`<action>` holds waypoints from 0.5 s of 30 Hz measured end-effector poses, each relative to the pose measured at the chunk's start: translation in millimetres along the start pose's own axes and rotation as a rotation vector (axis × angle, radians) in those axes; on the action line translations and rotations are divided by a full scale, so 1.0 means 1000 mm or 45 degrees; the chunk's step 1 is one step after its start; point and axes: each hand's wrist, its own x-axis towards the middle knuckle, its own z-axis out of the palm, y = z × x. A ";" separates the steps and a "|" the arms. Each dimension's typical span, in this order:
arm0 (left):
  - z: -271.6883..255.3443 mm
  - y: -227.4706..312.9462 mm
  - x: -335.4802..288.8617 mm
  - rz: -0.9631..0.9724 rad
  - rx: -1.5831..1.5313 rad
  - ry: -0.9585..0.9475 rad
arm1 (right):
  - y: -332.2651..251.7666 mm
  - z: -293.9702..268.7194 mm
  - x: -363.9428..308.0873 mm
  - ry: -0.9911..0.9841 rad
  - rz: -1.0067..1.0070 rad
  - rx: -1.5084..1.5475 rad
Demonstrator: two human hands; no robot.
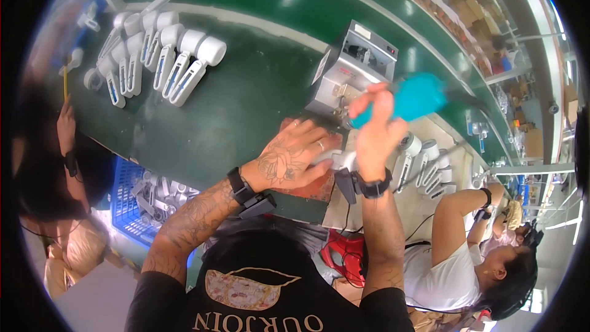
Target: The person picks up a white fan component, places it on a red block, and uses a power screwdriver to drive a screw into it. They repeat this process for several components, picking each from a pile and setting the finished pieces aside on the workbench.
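1. The left hand (294, 158), at the centre of the frame, lay flat with fingers spread, pressing a white handheld device (335, 161) down onto a reddish mat (316, 189) on the table (233, 117).
2. The right hand (376, 135) was closed around the grip of a teal power screwdriver (410, 99), held just above the white device, tip pointing down and left toward it; the tip itself was hidden behind the fingers.
3. A grey metal machine (353, 67) stood just behind the hands, right of centre.
4. A row of finished white devices (157, 55) lay in the upper left of the frame; more white devices (424, 169) lay to the right, near a seated person (467, 258) at the lower right.
5. To do this step well, I judged the left hand should keep the device pinned flat so it could not twist, and the driver should stand square to the screw before pressing, or the bit might slip and mar the white shell.
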 end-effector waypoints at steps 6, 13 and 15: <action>0.001 -0.004 0.003 -0.017 -0.037 -0.053 | -0.022 -0.032 -0.050 -0.018 -0.004 0.110; -0.003 0.001 0.003 -0.030 -0.019 -0.140 | -0.016 -0.039 -0.061 0.007 0.056 0.070; -0.004 0.002 0.003 -0.032 -0.016 -0.141 | -0.014 -0.040 -0.064 0.003 0.042 0.069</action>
